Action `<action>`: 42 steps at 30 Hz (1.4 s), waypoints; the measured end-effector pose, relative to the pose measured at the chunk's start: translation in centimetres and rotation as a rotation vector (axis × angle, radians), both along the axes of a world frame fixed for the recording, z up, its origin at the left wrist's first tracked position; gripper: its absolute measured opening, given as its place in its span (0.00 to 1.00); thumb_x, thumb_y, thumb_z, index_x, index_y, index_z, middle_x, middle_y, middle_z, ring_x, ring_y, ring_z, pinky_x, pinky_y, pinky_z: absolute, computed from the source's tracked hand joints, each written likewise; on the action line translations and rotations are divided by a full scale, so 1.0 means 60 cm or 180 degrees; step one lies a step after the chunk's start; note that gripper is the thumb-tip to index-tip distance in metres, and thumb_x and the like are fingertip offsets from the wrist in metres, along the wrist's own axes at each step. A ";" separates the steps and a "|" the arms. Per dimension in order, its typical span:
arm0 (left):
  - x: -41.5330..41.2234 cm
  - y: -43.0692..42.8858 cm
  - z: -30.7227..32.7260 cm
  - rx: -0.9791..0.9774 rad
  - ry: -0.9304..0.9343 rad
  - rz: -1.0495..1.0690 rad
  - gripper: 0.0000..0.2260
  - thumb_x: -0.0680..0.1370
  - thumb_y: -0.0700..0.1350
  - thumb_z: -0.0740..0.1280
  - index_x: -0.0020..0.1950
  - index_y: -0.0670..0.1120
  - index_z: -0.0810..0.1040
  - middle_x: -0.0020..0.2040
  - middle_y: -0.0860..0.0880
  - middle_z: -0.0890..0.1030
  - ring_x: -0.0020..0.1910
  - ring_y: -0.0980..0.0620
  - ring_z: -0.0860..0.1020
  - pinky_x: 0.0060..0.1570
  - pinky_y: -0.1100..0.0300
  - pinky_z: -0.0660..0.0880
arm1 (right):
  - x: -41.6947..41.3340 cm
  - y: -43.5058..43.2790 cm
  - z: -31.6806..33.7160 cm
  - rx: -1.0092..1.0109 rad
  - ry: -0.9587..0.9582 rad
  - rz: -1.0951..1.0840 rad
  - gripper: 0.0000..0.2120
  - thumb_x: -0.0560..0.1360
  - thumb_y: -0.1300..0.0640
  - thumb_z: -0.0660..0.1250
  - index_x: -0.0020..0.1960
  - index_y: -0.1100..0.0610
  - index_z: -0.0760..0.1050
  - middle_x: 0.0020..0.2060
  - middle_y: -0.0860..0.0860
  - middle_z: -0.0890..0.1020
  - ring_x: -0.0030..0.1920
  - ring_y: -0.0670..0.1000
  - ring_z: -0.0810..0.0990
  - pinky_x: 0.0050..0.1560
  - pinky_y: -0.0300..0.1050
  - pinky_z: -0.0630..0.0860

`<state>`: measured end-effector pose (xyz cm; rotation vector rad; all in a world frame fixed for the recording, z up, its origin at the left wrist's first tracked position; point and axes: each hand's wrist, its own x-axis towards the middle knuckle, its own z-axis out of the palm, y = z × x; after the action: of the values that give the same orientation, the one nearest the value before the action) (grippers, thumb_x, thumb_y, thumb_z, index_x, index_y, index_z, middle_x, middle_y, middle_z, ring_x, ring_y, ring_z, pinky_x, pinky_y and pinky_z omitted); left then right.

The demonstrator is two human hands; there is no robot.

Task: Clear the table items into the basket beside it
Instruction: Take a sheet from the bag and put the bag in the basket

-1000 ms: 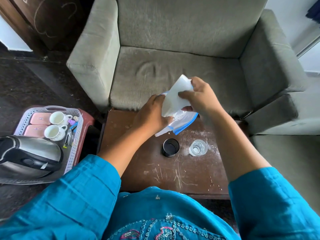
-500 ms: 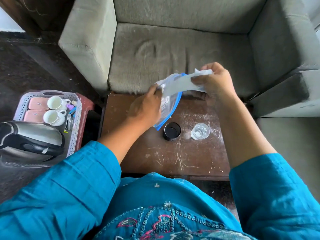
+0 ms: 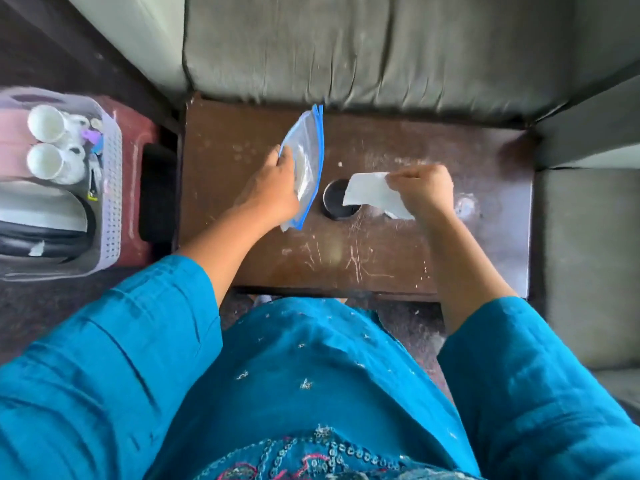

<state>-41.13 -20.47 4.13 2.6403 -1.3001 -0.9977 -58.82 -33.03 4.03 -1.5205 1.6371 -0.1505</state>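
Observation:
My left hand grips a clear plastic zip bag with a blue edge, held upright above the brown table. My right hand pinches a white paper tissue just right of the bag, over a black round cup that it partly hides. A small clear glass stands blurred to the right of my right hand. The pale plastic basket sits on a red stool left of the table.
The basket holds two white cups, pink boxes, small items and a steel kettle. A grey sofa runs along the table's far edge and its right side. My blue sleeves fill the lower frame.
The tissue has come apart from the bag: my right hand carried it down and right over the black cup, while my left hand kept the bag. The view has tilted downward.

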 end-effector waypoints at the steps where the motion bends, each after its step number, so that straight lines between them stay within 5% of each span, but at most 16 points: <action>1: -0.001 0.002 -0.012 0.0015 0.0040 0.0034 0.30 0.74 0.36 0.60 0.73 0.42 0.50 0.75 0.42 0.53 0.64 0.35 0.68 0.56 0.48 0.70 | 0.001 0.000 -0.020 0.0034 0.0167 0.0141 0.07 0.67 0.61 0.69 0.41 0.53 0.84 0.40 0.50 0.84 0.40 0.48 0.80 0.44 0.41 0.78; 6: -0.009 0.016 -0.059 0.0100 0.0169 0.0249 0.30 0.75 0.36 0.58 0.74 0.45 0.49 0.77 0.46 0.50 0.65 0.36 0.68 0.57 0.47 0.70 | 0.020 0.012 -0.096 -0.0037 0.0619 0.0655 0.18 0.67 0.69 0.61 0.48 0.52 0.80 0.50 0.52 0.82 0.42 0.48 0.73 0.40 0.37 0.69; 14: -0.016 0.024 -0.108 0.0025 0.0234 0.0287 0.31 0.75 0.38 0.61 0.74 0.47 0.49 0.77 0.46 0.49 0.61 0.36 0.72 0.52 0.48 0.72 | 0.057 0.025 -0.181 -0.0093 0.0913 0.1047 0.15 0.73 0.61 0.64 0.58 0.53 0.69 0.51 0.57 0.80 0.48 0.59 0.77 0.40 0.46 0.70; 25: -0.023 0.011 -0.136 -0.0053 0.0411 0.0217 0.30 0.75 0.38 0.63 0.73 0.44 0.51 0.75 0.45 0.53 0.59 0.39 0.73 0.52 0.50 0.73 | 0.057 0.048 -0.223 0.0113 0.0967 0.1138 0.22 0.75 0.64 0.60 0.68 0.53 0.65 0.61 0.60 0.69 0.54 0.62 0.75 0.56 0.55 0.74; 30: -0.023 0.015 -0.125 -0.0070 0.0410 0.0218 0.31 0.75 0.37 0.64 0.73 0.45 0.51 0.75 0.45 0.53 0.59 0.40 0.74 0.52 0.50 0.74 | 0.059 0.052 -0.203 0.0068 0.1161 0.1080 0.33 0.71 0.56 0.67 0.71 0.43 0.56 0.69 0.61 0.58 0.66 0.62 0.60 0.62 0.55 0.67; 36: 0.003 0.013 -0.062 -0.0380 0.0578 0.0016 0.26 0.70 0.31 0.59 0.67 0.45 0.63 0.69 0.46 0.64 0.57 0.39 0.74 0.52 0.47 0.74 | 0.069 0.031 -0.125 -0.0244 0.0734 0.1332 0.34 0.69 0.60 0.67 0.72 0.51 0.57 0.72 0.61 0.55 0.71 0.61 0.54 0.69 0.57 0.61; 40: 0.032 -0.004 0.010 -0.0881 0.0760 -0.0117 0.29 0.68 0.29 0.57 0.67 0.49 0.68 0.68 0.49 0.70 0.63 0.47 0.70 0.55 0.61 0.67 | 0.079 -0.006 -0.051 -0.0280 0.0082 0.1658 0.42 0.66 0.57 0.74 0.73 0.53 0.55 0.71 0.59 0.61 0.70 0.57 0.60 0.70 0.52 0.61; 42: 0.045 -0.015 0.061 -0.1067 0.0836 -0.0169 0.30 0.67 0.27 0.55 0.64 0.52 0.72 0.60 0.53 0.75 0.55 0.51 0.74 0.46 0.66 0.68 | 0.088 -0.021 -0.004 -0.0366 -0.0420 0.1723 0.42 0.64 0.58 0.76 0.72 0.55 0.59 0.67 0.56 0.69 0.65 0.52 0.68 0.65 0.47 0.66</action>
<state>-38.41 -21.35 7.77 2.1600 -1.3453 -0.9908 -53.54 -34.29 3.78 -1.9423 1.0830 -0.0465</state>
